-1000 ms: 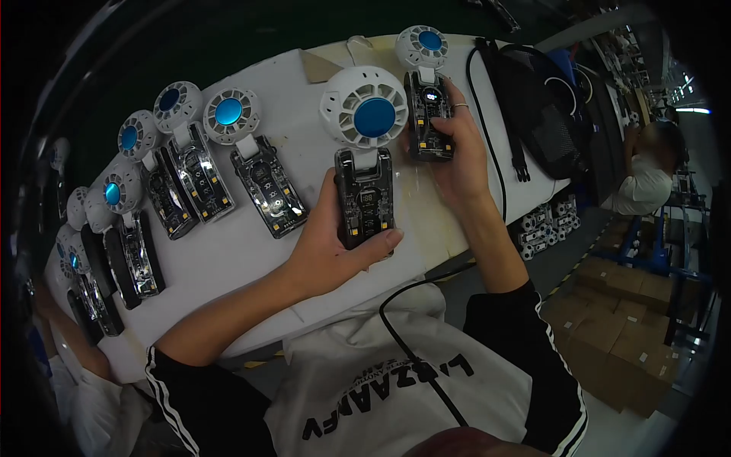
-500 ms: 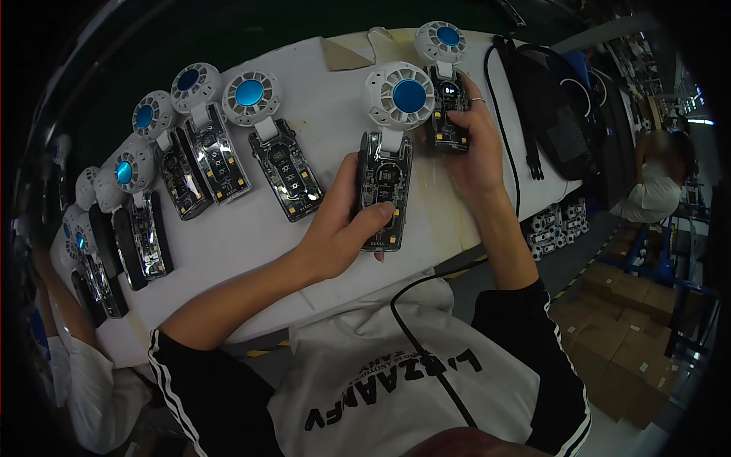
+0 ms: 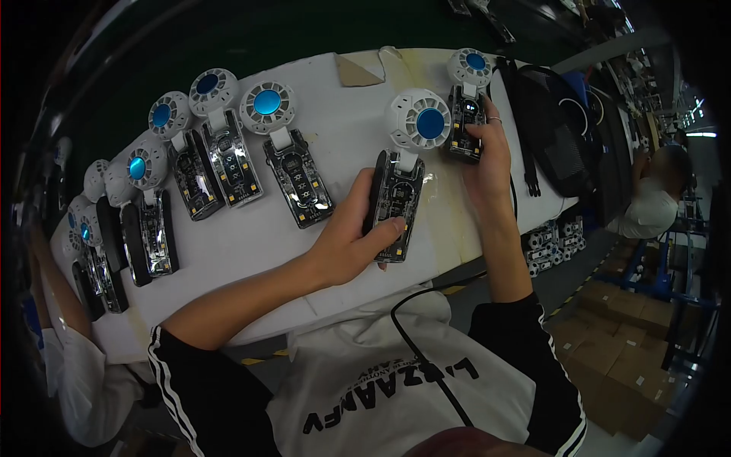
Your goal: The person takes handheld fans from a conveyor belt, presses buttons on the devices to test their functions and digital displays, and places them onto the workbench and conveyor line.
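Wrapped around the dark, see-through body of a handheld fan point(image 3: 397, 199) is my left hand point(image 3: 354, 236), its thumb lying on the front. This fan's white round head with a blue centre points up and is turned slightly to the right. To its right, my right hand point(image 3: 489, 156) grips a second handheld fan point(image 3: 464, 141), thumb on its front; a small display on it is lit. A similar handheld fan point(image 3: 298, 179) lies on the white table point(image 3: 335, 297) left of my left hand. Fingers behind both held fans are mostly hidden.
Several more fans point(image 3: 228, 156) lie along the table's left part. A torn cardboard piece point(image 3: 359, 70) is at the far edge. At the right are a black bag point(image 3: 560, 133) and a cable. Another person's arm point(image 3: 65, 289) shows at left; cartons point(image 3: 609, 358) stand lower right.
The whole view has shifted, so the table scene sits slightly lower and to the right. The fan in my left hand has turned, showing more of its left side. Both hands keep their hold.
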A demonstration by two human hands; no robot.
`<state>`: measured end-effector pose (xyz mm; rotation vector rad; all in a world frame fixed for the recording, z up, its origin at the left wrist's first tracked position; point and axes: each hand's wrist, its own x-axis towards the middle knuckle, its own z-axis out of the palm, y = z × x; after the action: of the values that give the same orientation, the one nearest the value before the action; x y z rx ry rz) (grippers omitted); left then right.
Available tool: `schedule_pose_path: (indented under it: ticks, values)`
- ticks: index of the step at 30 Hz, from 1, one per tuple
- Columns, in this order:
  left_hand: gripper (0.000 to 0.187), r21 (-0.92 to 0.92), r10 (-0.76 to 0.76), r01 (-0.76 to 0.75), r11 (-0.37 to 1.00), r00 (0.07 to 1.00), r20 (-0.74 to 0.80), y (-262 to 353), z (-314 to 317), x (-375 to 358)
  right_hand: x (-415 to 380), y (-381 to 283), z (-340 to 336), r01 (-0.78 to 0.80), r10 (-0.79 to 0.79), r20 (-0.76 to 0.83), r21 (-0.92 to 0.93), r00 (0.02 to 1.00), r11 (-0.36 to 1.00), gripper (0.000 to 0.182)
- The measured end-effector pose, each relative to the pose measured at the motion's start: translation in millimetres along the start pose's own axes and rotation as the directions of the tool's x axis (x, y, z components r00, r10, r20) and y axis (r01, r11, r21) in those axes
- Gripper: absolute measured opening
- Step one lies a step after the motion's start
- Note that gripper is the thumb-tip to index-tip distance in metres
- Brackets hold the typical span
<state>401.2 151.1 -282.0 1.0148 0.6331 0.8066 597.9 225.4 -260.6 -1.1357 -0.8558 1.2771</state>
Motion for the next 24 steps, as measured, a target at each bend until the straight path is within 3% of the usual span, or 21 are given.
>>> schedule_pose_path:
  ticks: [24]
  values:
    - [0.042, 0.036, 0.04, -0.04, 0.999, 0.999, -0.003, -2.8, 0.1, -1.1, 3.9, 2.2, -5.2, 0.024, -0.024, 0.009, -0.059, 1.0, 0.998, 0.065]
